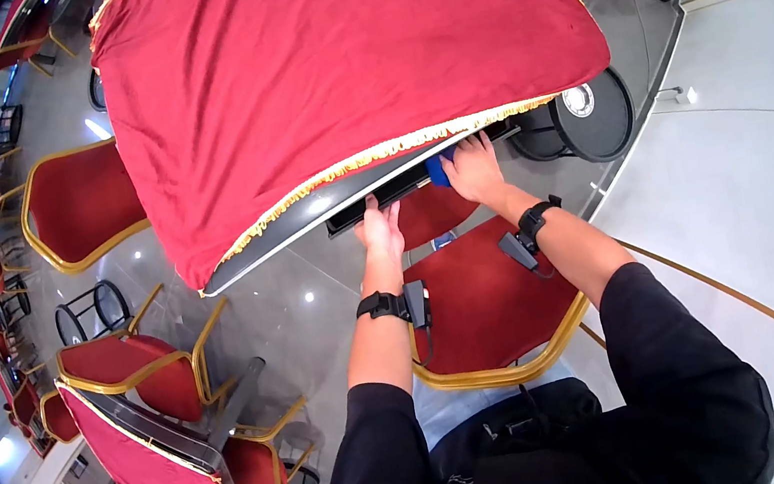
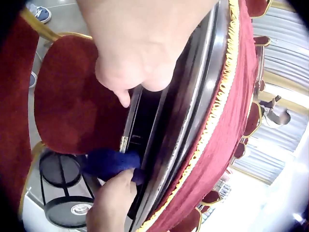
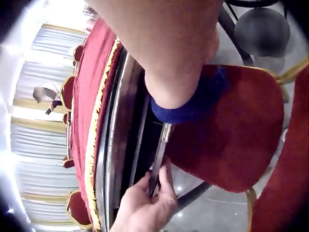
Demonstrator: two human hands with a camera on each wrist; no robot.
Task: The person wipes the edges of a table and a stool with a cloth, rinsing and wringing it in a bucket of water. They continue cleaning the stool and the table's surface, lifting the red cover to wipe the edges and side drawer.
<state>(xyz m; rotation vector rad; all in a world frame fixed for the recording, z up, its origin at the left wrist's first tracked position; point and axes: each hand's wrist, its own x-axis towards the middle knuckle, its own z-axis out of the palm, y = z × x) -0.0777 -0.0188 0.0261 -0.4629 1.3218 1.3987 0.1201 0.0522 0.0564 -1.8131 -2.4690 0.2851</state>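
A black drawer-like tray juts from under the edge of a table draped in red cloth. The left hand pinches the tray's front rim between thumb and fingers, clearest in the right wrist view, where that hand is at the bottom. The right hand holds a blue cloth against the tray's rim, farther to the right. In the left wrist view the blue cloth is bunched under the right hand, over the rim.
A red chair with a gold frame stands between the person and the table. Round black stands are on the floor at the right, near a white wall. More red chairs and a covered table lie to the left.
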